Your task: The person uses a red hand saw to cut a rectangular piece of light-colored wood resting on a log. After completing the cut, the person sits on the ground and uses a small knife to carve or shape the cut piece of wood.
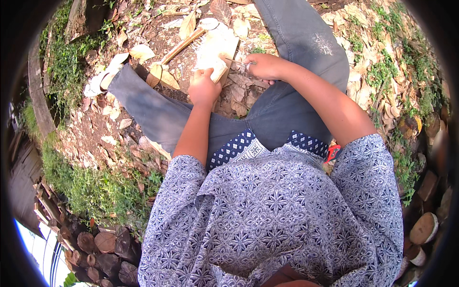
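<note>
A pale wooden block [217, 48] stands out brightly lit on the ground between my legs, its far part washed out by the sun. My left hand [204, 87] is closed round its near left edge. On the other side, my right hand [264, 68] is closed on a thin tool [237, 62] with a silvery metal part near the fingers. Its slender brownish end points left and reaches the block's right edge. The tool's exact kind is too small to make out, and my fingers hide part of it.
A wooden stick [184, 45] lies left of the block among dry leaves [162, 76]. My legs in grey trousers [311, 43] spread to both sides. A red object [333, 152] sits by my right hip. Stacked logs [105, 242] stand at the lower left, more logs [423, 227] at the right.
</note>
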